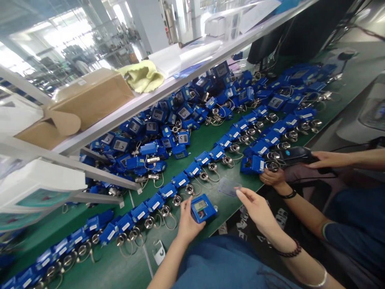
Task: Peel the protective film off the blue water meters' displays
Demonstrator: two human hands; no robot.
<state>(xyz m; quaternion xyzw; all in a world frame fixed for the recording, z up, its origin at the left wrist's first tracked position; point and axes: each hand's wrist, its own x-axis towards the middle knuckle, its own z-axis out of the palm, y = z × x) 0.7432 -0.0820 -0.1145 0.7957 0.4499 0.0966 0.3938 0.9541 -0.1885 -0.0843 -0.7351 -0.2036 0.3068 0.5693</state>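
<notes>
On my feed, the left hand (190, 224) grips a blue meter box (202, 208) over the tabletop's (200, 140) near edge, seemingly to steady it, while the right hand (255, 208) pinches a clear plate (229, 187) by its corner, apparently keeping its face untouched.

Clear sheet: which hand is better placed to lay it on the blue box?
Likely the right hand: its fingers pinch the clear sheet by one end, near the blue box. The left hand is busy gripping that box.

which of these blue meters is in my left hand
The blue meter in front of the long row: its display faces up, while the row's meters show white labels.
</notes>
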